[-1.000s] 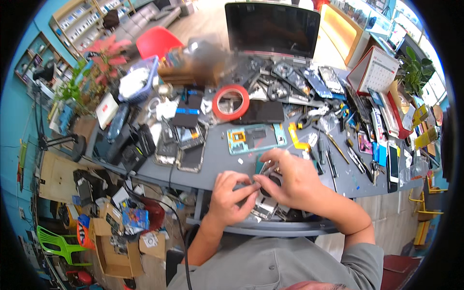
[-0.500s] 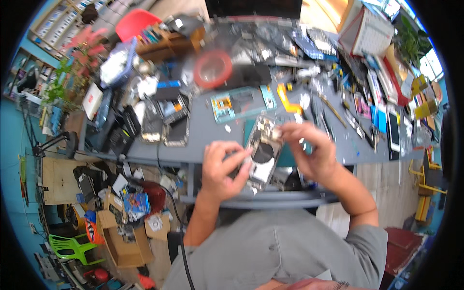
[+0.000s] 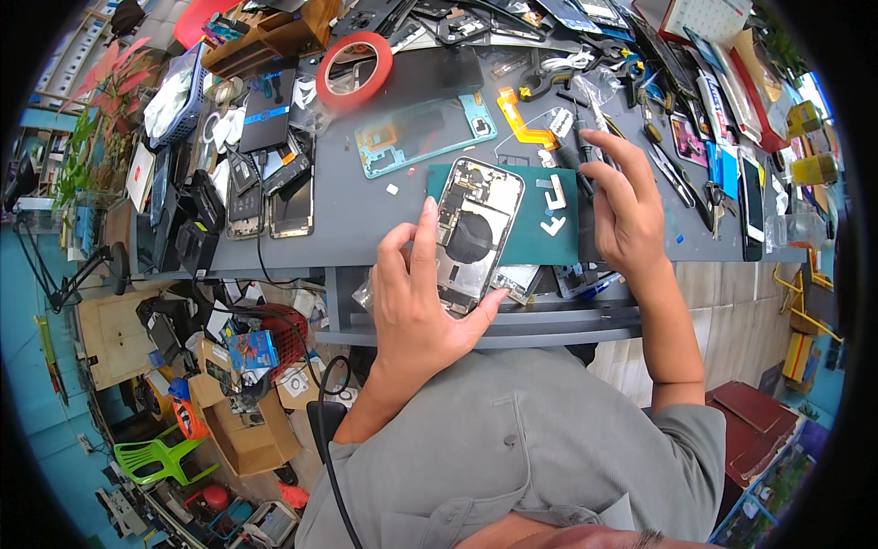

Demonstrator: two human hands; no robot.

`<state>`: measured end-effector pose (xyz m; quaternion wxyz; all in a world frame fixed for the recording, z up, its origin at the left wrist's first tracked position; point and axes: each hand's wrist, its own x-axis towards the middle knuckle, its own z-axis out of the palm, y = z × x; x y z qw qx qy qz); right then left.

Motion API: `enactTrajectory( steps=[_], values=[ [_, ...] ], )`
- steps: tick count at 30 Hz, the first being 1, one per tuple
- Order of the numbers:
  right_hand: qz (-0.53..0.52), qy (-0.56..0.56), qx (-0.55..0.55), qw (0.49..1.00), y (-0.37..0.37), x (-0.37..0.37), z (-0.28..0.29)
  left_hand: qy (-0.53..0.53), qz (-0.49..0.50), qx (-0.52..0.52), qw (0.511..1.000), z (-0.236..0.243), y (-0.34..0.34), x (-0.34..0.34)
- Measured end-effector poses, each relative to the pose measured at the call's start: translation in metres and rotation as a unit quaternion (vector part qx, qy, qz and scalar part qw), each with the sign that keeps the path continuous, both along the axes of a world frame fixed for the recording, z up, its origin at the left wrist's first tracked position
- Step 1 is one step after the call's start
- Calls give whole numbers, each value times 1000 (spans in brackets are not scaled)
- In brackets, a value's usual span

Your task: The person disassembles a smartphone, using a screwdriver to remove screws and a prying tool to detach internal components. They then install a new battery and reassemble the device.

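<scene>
My left hand [image 3: 416, 302] grips an opened phone [image 3: 474, 220] by its sides, showing boards and a dark round coil, over a green mat [image 3: 549, 247]. My right hand [image 3: 626, 206] is to the right, fingers apart and curved, fingertips at a dark slender tool [image 3: 583, 133] among other tools. Small white pieces [image 3: 553, 197] lie on the mat beside the phone. Above them are a teal phone frame [image 3: 393, 137] and an orange flex cable [image 3: 521, 123].
A red tape roll [image 3: 384, 64], stacked phone parts [image 3: 291, 215] and a blue basket [image 3: 169, 101] crowd the left and back. Pliers [image 3: 540, 82], scissors [image 3: 713, 201] and a white phone [image 3: 752, 201] are on the right. A black cable [image 3: 325, 412] hangs by my left arm.
My right hand has let go of the phone and moved right toward the tools. The phone now shows fully in my left hand. The view has tilted, shifting the desk upward.
</scene>
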<state>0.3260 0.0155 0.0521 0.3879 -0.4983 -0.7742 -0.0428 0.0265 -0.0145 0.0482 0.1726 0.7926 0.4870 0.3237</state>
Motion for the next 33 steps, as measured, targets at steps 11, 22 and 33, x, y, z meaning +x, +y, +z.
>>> enactTrajectory(
  steps=[11,22,33],
  values=[
    [-56,-42,-50,996,3,3,-10,-78,21,-25,996,3,0,6],
    [-81,-68,-58,993,3,6,-6,-422,29,-229,876,8,4,-13],
    [-73,72,9,995,-2,3,6,-169,-38,87,981,-9,14,-6]
  ],
)
